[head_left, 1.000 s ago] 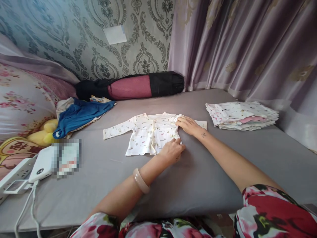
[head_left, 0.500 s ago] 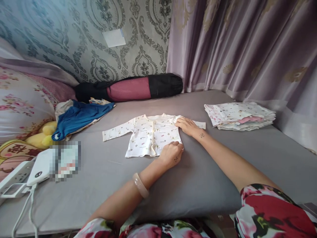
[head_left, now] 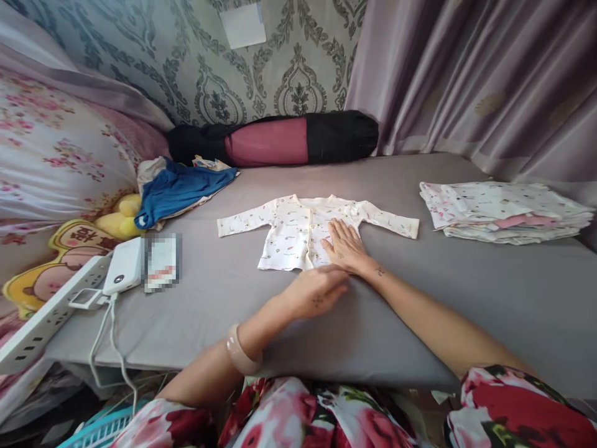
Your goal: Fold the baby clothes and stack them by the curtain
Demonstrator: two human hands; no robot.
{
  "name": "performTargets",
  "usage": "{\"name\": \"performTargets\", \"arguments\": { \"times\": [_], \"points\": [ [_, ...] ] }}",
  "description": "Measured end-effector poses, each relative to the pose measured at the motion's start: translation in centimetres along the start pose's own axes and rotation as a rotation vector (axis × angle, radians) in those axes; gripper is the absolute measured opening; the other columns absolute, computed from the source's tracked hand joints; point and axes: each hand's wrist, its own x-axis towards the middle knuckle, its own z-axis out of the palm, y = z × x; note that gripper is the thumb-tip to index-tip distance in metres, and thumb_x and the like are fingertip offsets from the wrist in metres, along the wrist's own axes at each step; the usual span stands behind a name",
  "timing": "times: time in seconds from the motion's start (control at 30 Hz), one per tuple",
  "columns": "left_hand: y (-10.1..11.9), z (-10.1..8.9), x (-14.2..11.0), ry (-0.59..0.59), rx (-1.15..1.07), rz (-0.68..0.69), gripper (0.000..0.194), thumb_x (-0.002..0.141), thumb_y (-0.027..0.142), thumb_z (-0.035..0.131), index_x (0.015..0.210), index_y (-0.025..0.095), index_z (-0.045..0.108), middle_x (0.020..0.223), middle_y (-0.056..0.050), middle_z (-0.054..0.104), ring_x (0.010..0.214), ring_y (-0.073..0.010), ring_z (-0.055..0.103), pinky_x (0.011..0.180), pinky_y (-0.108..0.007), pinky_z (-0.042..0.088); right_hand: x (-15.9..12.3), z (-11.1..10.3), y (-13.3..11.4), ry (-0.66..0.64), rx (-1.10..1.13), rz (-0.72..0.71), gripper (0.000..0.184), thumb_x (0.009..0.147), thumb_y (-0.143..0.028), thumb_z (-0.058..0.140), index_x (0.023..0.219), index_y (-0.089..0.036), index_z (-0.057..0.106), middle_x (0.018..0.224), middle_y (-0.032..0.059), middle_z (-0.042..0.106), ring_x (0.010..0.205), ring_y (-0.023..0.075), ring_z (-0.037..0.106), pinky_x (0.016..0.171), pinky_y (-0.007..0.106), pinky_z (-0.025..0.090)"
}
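Left of the folded white-print clothing stack (head_left: 506,200), the small white printed shirt (head_left: 288,235) now shows both sleeves whole: the open right hand (head_left: 345,247) has moved onto its front; left hand (head_left: 318,291) curled, grip unclear.

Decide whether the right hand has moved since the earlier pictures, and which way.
Yes: judged against the long roll, the right hand has shifted left and toward the person, and now lies on the shirt.

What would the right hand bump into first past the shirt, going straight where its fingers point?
The right hand would probably meet the long black-and-pink roll, after crossing the shirt and grey sheet, though depth is unclear.
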Motion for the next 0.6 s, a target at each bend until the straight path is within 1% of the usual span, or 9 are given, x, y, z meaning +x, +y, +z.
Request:
{"name": "performTargets", "arguments": {
  "times": [0.07, 0.13, 0.17, 0.2, 0.27, 0.33, 0.4, 0.47, 0.6],
  "points": [
    [-2.4, -1.1, -1.8, 0.189, -0.006, -0.177, 0.026, 0.097, 0.028, 0.041, 0.111, 0.020, 0.061, 0.112, -0.009, 0.065, 0.104, -0.0198, 0.062, 0.092, -0.032, 0.049, -0.2, 0.2, 0.0, 0.012, -0.012, -0.004, 0.069, 0.099, -0.048, 0.023, 0.151, -0.003, 0.026, 0.160, 0.0167, 0.019, 0.148, 0.0278, 0.013, 0.121, 0.046, 0.010],
    [-5.1, -2.3, -3.6, 0.403, 0.080, -0.425, 0.025, 0.094, 0.028, 0.045, 0.108, 0.019, 0.063, 0.111, -0.011, 0.065, 0.101, -0.0223, 0.062, 0.089, -0.035, 0.050, -0.3, 0.3, 0.1, 0.028, -0.013, -0.005, 0.069, 0.099, -0.049, 0.022, 0.151, -0.005, 0.028, 0.160, 0.0159, 0.020, 0.148, 0.0273, 0.014, 0.120, 0.046, 0.011],
    [-6.3, -3.0, -4.5, 0.502, 0.147, -0.546, 0.025, 0.093, 0.028, 0.046, 0.108, 0.018, 0.063, 0.111, -0.012, 0.065, 0.101, -0.0238, 0.062, 0.090, -0.038, 0.048, -0.3, 0.2, 0.1, 0.035, -0.014, -0.008, 0.069, 0.099, -0.049, 0.021, 0.151, -0.006, 0.029, 0.160, 0.0157, 0.020, 0.148, 0.0273, 0.014, 0.120, 0.046, 0.012],
    [-7.4, -3.6, -5.3, 0.550, 0.185, -0.665, 0.026, 0.091, 0.028, 0.047, 0.109, 0.017, 0.063, 0.109, -0.013, 0.065, 0.100, -0.0248, 0.062, 0.091, -0.039, 0.047, -0.3, 0.2, 0.1, 0.045, -0.018, -0.013, 0.068, 0.099, -0.049, 0.021, 0.150, -0.006, 0.030, 0.159, 0.0157, 0.021, 0.148, 0.0274, 0.015, 0.120, 0.046, 0.013],
    [-9.1, -4.6, -6.5, 0.510, 0.144, -0.870, 0.026, 0.089, 0.028, 0.049, 0.106, 0.016, 0.064, 0.098, -0.011, 0.068, 0.093, -0.0250, 0.064, 0.084, -0.037, 0.048, -0.4, 0.3, 0.1, 0.066, -0.027, -0.025, 0.067, 0.099, -0.048, 0.020, 0.150, -0.006, 0.031, 0.159, 0.0159, 0.023, 0.148, 0.0276, 0.016, 0.120, 0.047, 0.013],
    [-9.8, -5.2, -7.1, 0.437, 0.058, -0.979, 0.024, 0.088, 0.029, 0.050, 0.102, 0.016, 0.065, 0.090, -0.008, 0.070, 0.087, -0.0236, 0.064, 0.077, -0.033, 0.048, -0.4, 0.4, 0.1, 0.086, -0.036, -0.029, 0.065, 0.099, -0.046, 0.021, 0.149, -0.007, 0.032, 0.158, 0.0163, 0.024, 0.147, 0.0281, 0.017, 0.120, 0.047, 0.015],
    [-9.8, -5.4, -7.1, 0.398, -0.027, -1.004, 0.023, 0.086, 0.031, 0.052, 0.099, 0.017, 0.064, 0.086, -0.006, 0.070, 0.081, -0.0212, 0.065, 0.070, -0.029, 0.046, -0.4, 0.5, 0.2, 0.100, -0.042, -0.031, 0.064, 0.098, -0.046, 0.022, 0.149, -0.008, 0.033, 0.158, 0.0162, 0.026, 0.147, 0.0284, 0.019, 0.119, 0.048, 0.016],
    [-9.5, -5.2, -6.6, 0.382, -0.112, -0.991, 0.023, 0.084, 0.034, 0.055, 0.097, 0.017, 0.063, 0.082, -0.005, 0.070, 0.074, -0.0187, 0.063, 0.063, -0.026, 0.044, -0.4, 0.5, 0.2, 0.111, -0.043, -0.033, 0.063, 0.098, -0.046, 0.023, 0.149, -0.009, 0.034, 0.157, 0.0157, 0.027, 0.146, 0.0287, 0.021, 0.119, 0.049, 0.018],
    [-9.1, -4.7, -5.7, 0.367, -0.275, -1.013, 0.029, 0.076, 0.043, 0.063, 0.090, 0.017, 0.061, 0.070, -0.001, 0.066, 0.060, -0.0147, 0.057, 0.052, -0.024, 0.037, -0.4, 0.5, 0.2, 0.117, -0.043, -0.033, 0.063, 0.098, -0.046, 0.023, 0.148, -0.009, 0.036, 0.157, 0.0159, 0.028, 0.146, 0.0291, 0.022, 0.119, 0.048, 0.018]
  ]
}}
